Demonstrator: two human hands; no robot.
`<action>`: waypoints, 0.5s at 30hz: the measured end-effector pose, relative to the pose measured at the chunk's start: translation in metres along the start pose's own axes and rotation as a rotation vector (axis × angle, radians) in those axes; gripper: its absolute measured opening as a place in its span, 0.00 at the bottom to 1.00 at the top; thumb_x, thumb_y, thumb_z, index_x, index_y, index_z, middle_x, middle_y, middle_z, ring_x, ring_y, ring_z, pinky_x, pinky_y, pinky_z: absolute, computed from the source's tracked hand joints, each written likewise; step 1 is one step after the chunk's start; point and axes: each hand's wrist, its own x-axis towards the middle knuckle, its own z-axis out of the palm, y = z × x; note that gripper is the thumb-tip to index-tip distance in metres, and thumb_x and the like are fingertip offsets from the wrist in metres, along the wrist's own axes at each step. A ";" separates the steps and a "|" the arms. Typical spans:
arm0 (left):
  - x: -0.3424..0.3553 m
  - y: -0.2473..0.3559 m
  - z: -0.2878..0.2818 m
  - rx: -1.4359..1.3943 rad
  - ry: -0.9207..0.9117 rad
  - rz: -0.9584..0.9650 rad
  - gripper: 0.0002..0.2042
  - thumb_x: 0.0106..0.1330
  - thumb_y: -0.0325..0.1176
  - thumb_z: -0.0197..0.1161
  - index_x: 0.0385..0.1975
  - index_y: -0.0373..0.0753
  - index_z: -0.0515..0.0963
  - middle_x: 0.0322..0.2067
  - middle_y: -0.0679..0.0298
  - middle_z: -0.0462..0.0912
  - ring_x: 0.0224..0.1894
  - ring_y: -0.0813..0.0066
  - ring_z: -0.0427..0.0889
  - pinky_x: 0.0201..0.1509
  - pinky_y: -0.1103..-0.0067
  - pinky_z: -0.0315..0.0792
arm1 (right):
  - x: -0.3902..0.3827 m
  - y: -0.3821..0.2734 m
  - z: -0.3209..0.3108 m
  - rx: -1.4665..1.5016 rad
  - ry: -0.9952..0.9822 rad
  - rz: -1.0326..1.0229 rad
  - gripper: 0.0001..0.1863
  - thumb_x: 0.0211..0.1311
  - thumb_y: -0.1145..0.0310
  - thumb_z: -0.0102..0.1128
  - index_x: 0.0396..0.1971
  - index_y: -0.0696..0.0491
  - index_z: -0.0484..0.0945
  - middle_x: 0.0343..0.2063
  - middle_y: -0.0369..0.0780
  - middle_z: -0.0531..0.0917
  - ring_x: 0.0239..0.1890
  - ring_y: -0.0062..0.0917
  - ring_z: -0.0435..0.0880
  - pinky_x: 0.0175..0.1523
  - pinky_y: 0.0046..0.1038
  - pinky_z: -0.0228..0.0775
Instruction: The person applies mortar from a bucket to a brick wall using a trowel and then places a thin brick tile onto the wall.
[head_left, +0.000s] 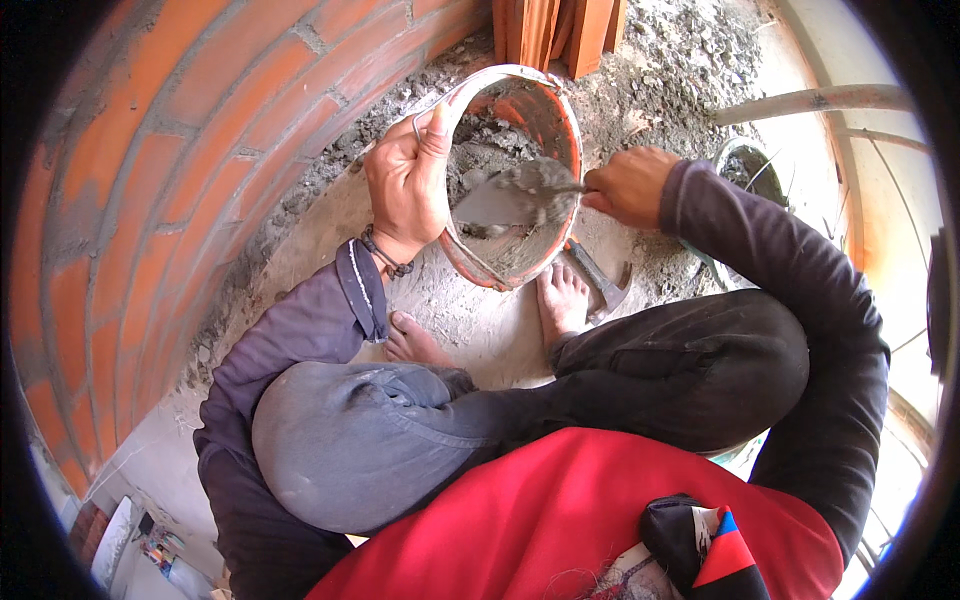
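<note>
A mortar-smeared bucket (568, 125) with a reddish inside tilts toward me in front of my feet. My left hand (408, 182) grips its left rim, the thumb lying over the edge. Wet grey mortar (488, 150) lies inside. My right hand (630, 187) is closed at the bucket's right side on the handle of a trowel (505, 198). The trowel's grey blade is within the bucket's mouth, with some mortar on it. Most of the trowel's handle is hidden in my fist.
An orange brick wall (190, 180) rises close on my left. Upright hollow bricks (560, 35) stand beyond the bucket. A hammer (600, 280) lies by my right foot. Another bucket (750, 165) is beyond my right forearm, near a pole (820, 103). Loose mortar rubble (675, 75) covers the floor ahead.
</note>
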 end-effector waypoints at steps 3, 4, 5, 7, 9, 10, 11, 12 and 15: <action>0.000 -0.003 0.005 -0.077 0.067 0.098 0.20 0.78 0.41 0.51 0.45 0.27 0.81 0.36 0.57 0.86 0.36 0.76 0.80 0.43 0.79 0.72 | -0.003 0.001 -0.034 -0.267 -0.022 0.104 0.18 0.70 0.54 0.50 0.40 0.52 0.83 0.23 0.46 0.83 0.29 0.40 0.85 0.42 0.43 0.78; 0.000 -0.001 0.002 -0.041 0.025 0.046 0.20 0.78 0.41 0.50 0.47 0.27 0.80 0.39 0.57 0.85 0.40 0.76 0.80 0.46 0.79 0.71 | -0.010 -0.001 -0.047 -0.306 0.019 0.108 0.18 0.70 0.55 0.50 0.39 0.52 0.83 0.22 0.46 0.83 0.28 0.40 0.85 0.42 0.43 0.78; -0.001 0.003 -0.003 -0.006 -0.017 -0.006 0.21 0.79 0.41 0.48 0.49 0.27 0.79 0.42 0.58 0.85 0.43 0.77 0.79 0.49 0.80 0.70 | -0.013 -0.002 -0.053 -0.345 0.061 0.112 0.17 0.70 0.55 0.51 0.39 0.53 0.82 0.22 0.46 0.83 0.28 0.41 0.85 0.42 0.43 0.78; -0.001 0.004 -0.004 -0.014 -0.017 -0.026 0.21 0.79 0.41 0.48 0.49 0.27 0.79 0.41 0.58 0.84 0.43 0.76 0.78 0.49 0.80 0.70 | -0.014 0.004 -0.047 -0.369 0.144 0.072 0.16 0.67 0.56 0.53 0.35 0.53 0.83 0.22 0.46 0.83 0.28 0.42 0.85 0.40 0.44 0.78; 0.000 -0.005 0.005 -0.097 0.070 0.040 0.20 0.78 0.40 0.50 0.45 0.27 0.81 0.35 0.57 0.86 0.36 0.76 0.80 0.43 0.79 0.72 | -0.008 0.003 -0.039 -0.400 0.079 0.034 0.16 0.66 0.57 0.54 0.33 0.53 0.83 0.22 0.47 0.83 0.28 0.43 0.85 0.39 0.45 0.78; 0.000 -0.007 0.006 -0.096 0.074 0.049 0.20 0.78 0.40 0.50 0.44 0.27 0.82 0.35 0.57 0.86 0.36 0.76 0.80 0.43 0.79 0.72 | -0.005 0.001 -0.030 -0.367 0.075 -0.009 0.16 0.65 0.57 0.54 0.32 0.54 0.82 0.21 0.47 0.83 0.28 0.43 0.85 0.39 0.45 0.78; 0.000 -0.008 0.005 -0.094 0.078 0.058 0.20 0.78 0.41 0.50 0.44 0.27 0.82 0.35 0.57 0.86 0.36 0.76 0.80 0.43 0.79 0.72 | -0.003 -0.004 -0.020 -0.335 0.072 -0.054 0.16 0.65 0.57 0.54 0.31 0.54 0.82 0.21 0.47 0.83 0.28 0.44 0.85 0.39 0.45 0.78; -0.002 -0.009 0.007 -0.097 0.076 0.063 0.20 0.78 0.41 0.50 0.44 0.28 0.82 0.35 0.57 0.86 0.36 0.76 0.80 0.43 0.79 0.72 | -0.001 -0.006 -0.009 -0.298 0.064 -0.093 0.16 0.65 0.57 0.55 0.30 0.54 0.82 0.21 0.48 0.83 0.28 0.45 0.85 0.39 0.45 0.78; -0.003 -0.005 0.001 -0.055 0.033 -0.035 0.20 0.78 0.42 0.50 0.44 0.28 0.82 0.36 0.58 0.86 0.36 0.77 0.80 0.43 0.79 0.72 | 0.010 -0.008 0.013 -0.131 0.117 -0.140 0.17 0.65 0.56 0.54 0.29 0.54 0.83 0.22 0.49 0.83 0.29 0.46 0.85 0.40 0.45 0.78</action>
